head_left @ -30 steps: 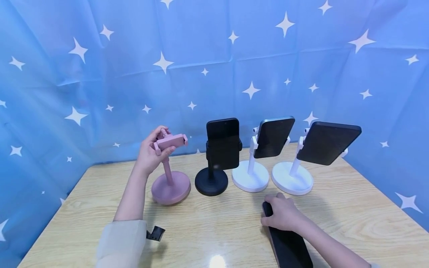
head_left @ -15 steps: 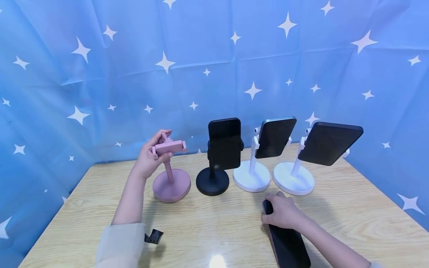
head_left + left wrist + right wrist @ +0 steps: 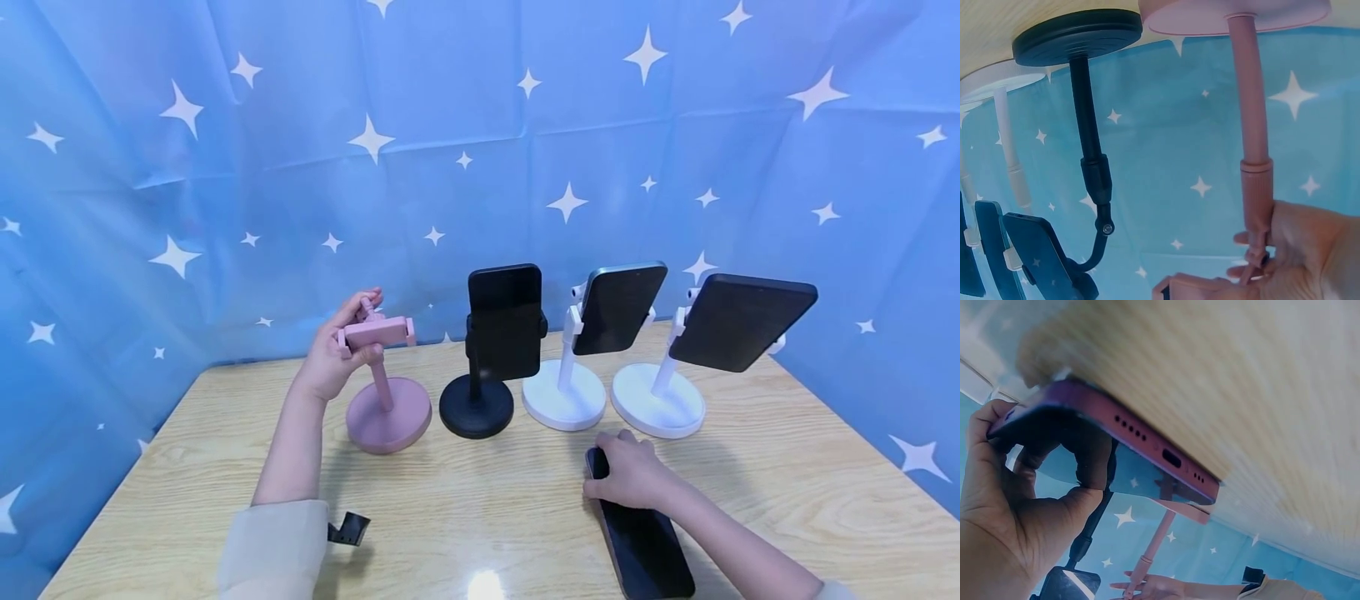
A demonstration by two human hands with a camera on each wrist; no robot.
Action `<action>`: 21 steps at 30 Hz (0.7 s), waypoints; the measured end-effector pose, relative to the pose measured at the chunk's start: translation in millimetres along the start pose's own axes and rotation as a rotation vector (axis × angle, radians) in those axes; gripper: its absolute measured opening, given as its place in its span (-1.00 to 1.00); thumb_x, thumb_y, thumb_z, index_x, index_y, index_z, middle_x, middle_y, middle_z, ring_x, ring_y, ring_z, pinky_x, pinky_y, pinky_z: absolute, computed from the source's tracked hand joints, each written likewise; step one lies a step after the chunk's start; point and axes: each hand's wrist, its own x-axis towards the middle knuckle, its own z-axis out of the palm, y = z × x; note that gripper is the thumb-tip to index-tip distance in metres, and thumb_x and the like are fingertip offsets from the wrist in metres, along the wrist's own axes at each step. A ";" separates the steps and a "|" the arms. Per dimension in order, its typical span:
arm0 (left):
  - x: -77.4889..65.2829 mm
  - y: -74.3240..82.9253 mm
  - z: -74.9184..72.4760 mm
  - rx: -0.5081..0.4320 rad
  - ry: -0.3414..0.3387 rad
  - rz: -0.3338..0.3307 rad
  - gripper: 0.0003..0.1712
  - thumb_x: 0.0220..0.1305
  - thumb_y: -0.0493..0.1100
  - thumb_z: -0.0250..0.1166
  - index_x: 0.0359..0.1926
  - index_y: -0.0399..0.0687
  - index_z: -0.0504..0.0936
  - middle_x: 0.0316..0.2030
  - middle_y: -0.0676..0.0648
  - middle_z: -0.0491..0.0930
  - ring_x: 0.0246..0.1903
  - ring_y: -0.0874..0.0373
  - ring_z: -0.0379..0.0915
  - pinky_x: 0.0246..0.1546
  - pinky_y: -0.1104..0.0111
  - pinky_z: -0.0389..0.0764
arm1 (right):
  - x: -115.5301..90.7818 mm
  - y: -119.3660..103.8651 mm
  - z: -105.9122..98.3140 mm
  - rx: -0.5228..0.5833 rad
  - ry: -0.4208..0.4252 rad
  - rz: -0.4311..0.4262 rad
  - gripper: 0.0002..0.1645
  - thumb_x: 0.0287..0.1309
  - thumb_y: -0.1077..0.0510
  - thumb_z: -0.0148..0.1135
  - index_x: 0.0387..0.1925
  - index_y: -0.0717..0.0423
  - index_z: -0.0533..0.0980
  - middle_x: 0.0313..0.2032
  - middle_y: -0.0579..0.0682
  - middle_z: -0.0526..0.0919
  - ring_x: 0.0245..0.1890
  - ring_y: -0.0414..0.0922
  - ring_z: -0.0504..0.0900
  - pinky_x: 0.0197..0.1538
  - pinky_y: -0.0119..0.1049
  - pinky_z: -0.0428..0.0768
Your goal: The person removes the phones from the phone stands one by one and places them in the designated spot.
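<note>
A pink phone stand (image 3: 390, 427) stands at the left of the row, its clamp (image 3: 377, 333) holding no phone. My left hand (image 3: 328, 362) grips the stand's head, with the thumb at the clamp's front and fingers behind it. In the left wrist view the same hand (image 3: 1310, 247) wraps the joint under the pink pole (image 3: 1250, 106). A dark phone (image 3: 651, 554) with a purplish edge (image 3: 1154, 447) lies flat on the table at the front right. Over its far end, my right hand (image 3: 633, 475) holds it by the edges with thumb and fingers.
To the right of the pink stand are a black stand (image 3: 476, 410) and two white stands (image 3: 564, 400), each carrying a phone or tablet-like device. A blue star-print curtain (image 3: 480, 200) hangs behind the wooden table (image 3: 480, 500). A black wrist-camera mount (image 3: 349, 528) juts from the left sleeve.
My left hand has lowered slightly and tilted the pink clamp more level and forward. The pink base has shifted a little. My right hand and the lying phone have hardly moved.
</note>
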 end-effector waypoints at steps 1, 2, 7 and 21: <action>0.0 -0.5 0.7 -0.033 -0.002 0.003 -0.20 -0.04 -0.21 0.38 0.27 -0.09 0.30 0.18 0.14 0.34 0.22 0.24 0.20 0.09 0.51 0.34 | 0.4 0.6 0.3 -0.005 -0.004 -0.004 -0.29 -0.26 0.02 0.36 -0.07 0.40 0.44 -0.28 0.19 0.47 -0.29 0.07 0.38 -0.21 0.01 0.34; -0.1 -1.1 1.5 -0.065 0.001 0.009 -0.19 -0.07 -0.14 0.39 0.26 -0.07 0.31 0.16 0.14 0.35 0.22 0.23 0.21 0.08 0.50 0.35 | 0.8 1.4 0.7 -0.011 -0.008 -0.010 -0.29 -0.25 0.01 0.36 -0.07 0.40 0.44 -0.28 0.19 0.47 -0.29 0.07 0.38 -0.21 0.02 0.34; -2.3 -7.0 6.0 -0.179 0.042 0.014 -0.18 -0.21 0.10 0.43 0.17 0.06 0.41 0.01 0.07 0.49 0.08 0.24 0.36 -0.05 0.50 0.44 | 1.0 3.8 1.8 -0.012 -0.031 -0.012 -0.24 -0.23 -0.03 0.38 -0.03 0.40 0.42 -0.25 0.22 0.46 -0.28 0.11 0.35 -0.24 0.00 0.36; -4.6 -10.0 7.1 -0.229 0.055 -0.017 -0.22 -0.26 0.13 0.43 0.09 0.09 0.42 -0.14 0.06 0.48 -0.13 0.25 0.39 -0.19 0.49 0.47 | 1.1 2.1 4.3 -0.020 -0.059 -0.013 -0.20 -0.28 -0.11 0.45 -0.06 0.33 0.42 -0.21 0.24 0.41 -0.26 0.16 0.33 -0.24 0.01 0.41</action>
